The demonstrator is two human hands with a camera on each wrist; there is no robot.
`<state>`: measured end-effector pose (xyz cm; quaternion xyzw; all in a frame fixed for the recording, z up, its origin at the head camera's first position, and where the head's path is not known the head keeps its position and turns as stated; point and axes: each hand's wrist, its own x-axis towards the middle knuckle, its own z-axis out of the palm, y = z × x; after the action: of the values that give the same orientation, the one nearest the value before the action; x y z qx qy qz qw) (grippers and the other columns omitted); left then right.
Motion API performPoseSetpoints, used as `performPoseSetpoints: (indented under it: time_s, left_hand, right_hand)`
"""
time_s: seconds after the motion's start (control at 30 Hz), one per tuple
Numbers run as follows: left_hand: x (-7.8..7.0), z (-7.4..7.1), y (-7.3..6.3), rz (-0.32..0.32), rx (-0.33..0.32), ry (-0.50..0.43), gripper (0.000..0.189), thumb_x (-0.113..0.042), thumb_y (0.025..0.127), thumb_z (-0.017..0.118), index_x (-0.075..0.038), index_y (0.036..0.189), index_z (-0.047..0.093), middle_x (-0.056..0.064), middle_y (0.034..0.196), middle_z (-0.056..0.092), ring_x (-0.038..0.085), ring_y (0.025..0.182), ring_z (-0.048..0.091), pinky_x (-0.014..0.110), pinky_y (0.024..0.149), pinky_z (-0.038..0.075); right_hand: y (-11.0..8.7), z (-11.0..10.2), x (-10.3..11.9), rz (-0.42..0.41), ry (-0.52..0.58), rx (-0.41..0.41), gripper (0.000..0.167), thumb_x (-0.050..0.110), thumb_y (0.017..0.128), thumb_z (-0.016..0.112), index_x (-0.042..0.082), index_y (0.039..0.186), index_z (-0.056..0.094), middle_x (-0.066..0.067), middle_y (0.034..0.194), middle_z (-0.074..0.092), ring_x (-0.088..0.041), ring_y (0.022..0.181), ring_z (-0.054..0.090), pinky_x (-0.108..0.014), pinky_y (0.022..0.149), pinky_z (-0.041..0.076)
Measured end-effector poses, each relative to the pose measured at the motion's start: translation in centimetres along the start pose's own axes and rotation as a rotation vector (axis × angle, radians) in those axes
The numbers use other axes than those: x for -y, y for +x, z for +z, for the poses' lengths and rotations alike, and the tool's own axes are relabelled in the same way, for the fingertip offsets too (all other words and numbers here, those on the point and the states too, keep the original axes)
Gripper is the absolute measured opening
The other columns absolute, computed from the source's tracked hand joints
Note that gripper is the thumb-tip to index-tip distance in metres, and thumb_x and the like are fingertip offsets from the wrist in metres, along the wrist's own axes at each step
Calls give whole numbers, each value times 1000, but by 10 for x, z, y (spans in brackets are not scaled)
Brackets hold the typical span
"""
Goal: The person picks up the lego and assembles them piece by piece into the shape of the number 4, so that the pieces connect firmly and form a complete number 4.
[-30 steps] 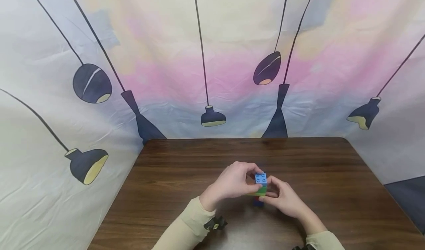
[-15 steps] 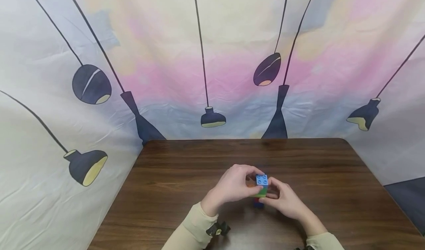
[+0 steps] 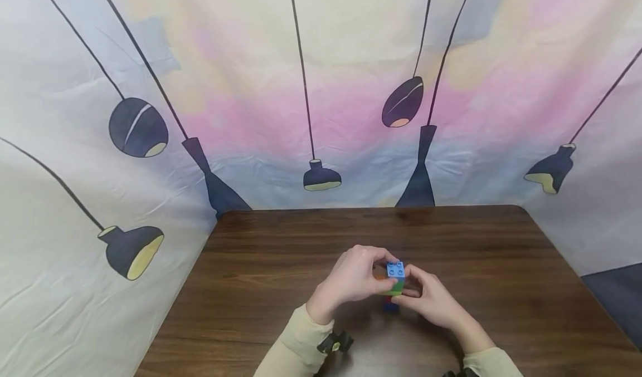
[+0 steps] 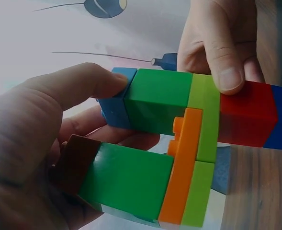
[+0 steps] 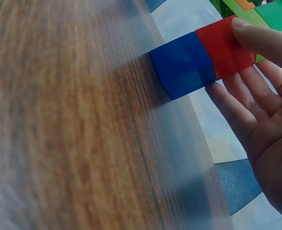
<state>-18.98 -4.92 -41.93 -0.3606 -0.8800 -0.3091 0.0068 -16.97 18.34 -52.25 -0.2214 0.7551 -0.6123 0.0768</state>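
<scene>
Toy building bricks joined into one structure stand between both hands. My left hand [image 3: 351,277] grips its top, the thumb pressing the light blue brick [image 4: 119,103]. Below that brick come a green brick [image 4: 160,96] and lime bricks [image 4: 205,120]. A side branch carries an orange brick [image 4: 181,167], a second green brick and a brown brick [image 4: 78,160], with left fingers behind it. My right hand [image 3: 431,299] pinches the red brick [image 5: 224,48] under the lime layer. A dark blue brick [image 5: 184,64] forms the bottom end, close over the table.
The dark wooden table [image 3: 281,238] runs back to a fabric backdrop [image 3: 241,87] printed with hanging lamps. A black strap-like piece [image 3: 335,342] sits at the left wrist.
My left forearm has shifted slightly to the right. Both hands keep their hold on the brick structure, which stays almost in place.
</scene>
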Motion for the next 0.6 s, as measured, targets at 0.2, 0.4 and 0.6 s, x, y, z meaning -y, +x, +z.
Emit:
performPoseSetpoints:
  time_s: [0.2,0.4,0.6]
  left_hand:
    - [-1,-1,1,-23,16,7,30,-31,90,88,-19,117,79,-15,103,76,3,88,68,18,66,47]
    - [-2,-1,1,-5,15,49,30,-32,91,88,-20,117,80,-14,105,76,2,90,68,17,66,46]
    - [0,-2,1,17,10,72,31,-33,90,88,-21,117,80,-15,107,77,-5,88,63,16,68,47]
  right_hand:
    - [1,0,2,16,-4,-5,35,13,94,85,6,116,59,-17,127,66,-13,121,68,-36,97,57]
    - [0,1,1,25,-9,-10,35,14,94,85,5,116,60,-17,127,66,-20,122,69,-36,96,58]
    - [0,1,1,22,-7,-9,36,15,94,86,5,117,59,-18,126,66,-18,119,69,-36,96,58]
